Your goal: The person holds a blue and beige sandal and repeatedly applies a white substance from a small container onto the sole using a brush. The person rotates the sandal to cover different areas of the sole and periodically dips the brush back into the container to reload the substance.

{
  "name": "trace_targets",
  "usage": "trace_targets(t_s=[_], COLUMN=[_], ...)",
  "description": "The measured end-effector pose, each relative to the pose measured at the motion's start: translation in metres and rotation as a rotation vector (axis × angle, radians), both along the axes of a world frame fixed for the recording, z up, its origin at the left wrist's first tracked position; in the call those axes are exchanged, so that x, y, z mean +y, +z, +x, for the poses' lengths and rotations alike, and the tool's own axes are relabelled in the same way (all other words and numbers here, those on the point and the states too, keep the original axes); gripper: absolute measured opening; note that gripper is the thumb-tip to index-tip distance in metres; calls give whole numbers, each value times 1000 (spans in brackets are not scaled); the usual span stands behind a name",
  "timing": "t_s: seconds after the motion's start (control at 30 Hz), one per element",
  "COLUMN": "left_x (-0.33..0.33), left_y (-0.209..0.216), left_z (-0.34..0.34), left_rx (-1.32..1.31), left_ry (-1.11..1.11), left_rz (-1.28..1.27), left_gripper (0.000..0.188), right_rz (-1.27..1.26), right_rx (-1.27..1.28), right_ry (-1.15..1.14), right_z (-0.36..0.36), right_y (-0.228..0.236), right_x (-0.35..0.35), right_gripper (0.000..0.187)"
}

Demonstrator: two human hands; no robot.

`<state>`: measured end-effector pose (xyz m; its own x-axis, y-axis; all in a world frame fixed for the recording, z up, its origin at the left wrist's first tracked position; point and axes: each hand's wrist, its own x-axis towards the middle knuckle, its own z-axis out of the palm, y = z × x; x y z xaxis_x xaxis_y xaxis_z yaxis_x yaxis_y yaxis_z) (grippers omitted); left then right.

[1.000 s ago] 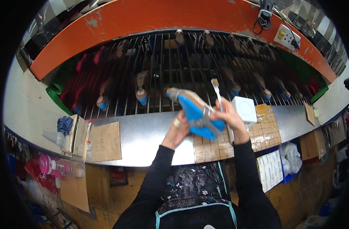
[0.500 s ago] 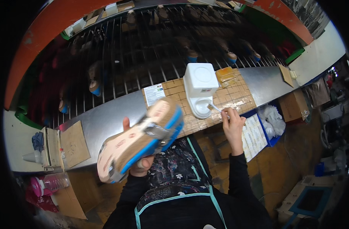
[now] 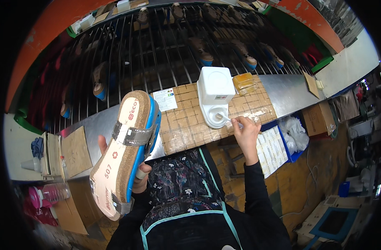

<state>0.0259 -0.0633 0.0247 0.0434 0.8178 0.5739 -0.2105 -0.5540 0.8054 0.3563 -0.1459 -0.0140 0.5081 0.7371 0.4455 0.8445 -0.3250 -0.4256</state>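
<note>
Across the bench from the rod rack (image 3: pixel 157 54), I see the worker's two hands well apart, each closed on something different. The left hand (image 3: pixel 140 181) clasps a cork-edged shoe sole (image 3: pixel 123 154) from behind and below, its fingers showing at both sides. Out over the near edge of the bench (image 3: pixel 265 89), the sole has its pale face toward the worker, its long axis running steeply from lower left to upper right, blue layer on the right. The right hand (image 3: pixel 247 132) pinches a thin white brush (image 3: pixel 230 120), whose tip is down inside the round cup of the white dispenser (image 3: pixel 215 85). That cup lies to the right of the sole, apart from it, and much nearer the right hand, just left of those fingertips.

Half a second earlier, the sole slants more and shows more of its edge; now it stands steeper and faces up more squarely. The brush tip, then by the cup's right rim, now sits further in.
</note>
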Motion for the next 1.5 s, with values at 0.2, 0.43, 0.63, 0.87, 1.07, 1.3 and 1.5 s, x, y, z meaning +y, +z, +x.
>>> trace_targets(t_s=[0.2,0.43,0.63,0.87,1.07,1.3,1.5], left_x=[14,18,36,53,58,70,82], left_y=[3,-73,-64,-31,-4,7,15], left_z=[-13,51,72,58,52,45,43], left_rx=[-884,-260,39,147,180,204,238], left_ry=[-1398,-417,-38,2,201,197,208], left_rz=[-864,-177,361,538,572,597,639], left_gripper=[84,61,48,46,42,40,42], right_rz=[-74,221,590,593,600,652,561], right_rx=[783,716,-148,479,511,205,191], right_ry=[97,200,160,538,572,439,565], right_z=[23,-3,-60,-113,-118,-111,-98], right_y=[-18,-8,77,103,104,121,131], right_x=[-9,2,19,38,79,104,106], right_gripper=[27,14,19,15,15,17,20])
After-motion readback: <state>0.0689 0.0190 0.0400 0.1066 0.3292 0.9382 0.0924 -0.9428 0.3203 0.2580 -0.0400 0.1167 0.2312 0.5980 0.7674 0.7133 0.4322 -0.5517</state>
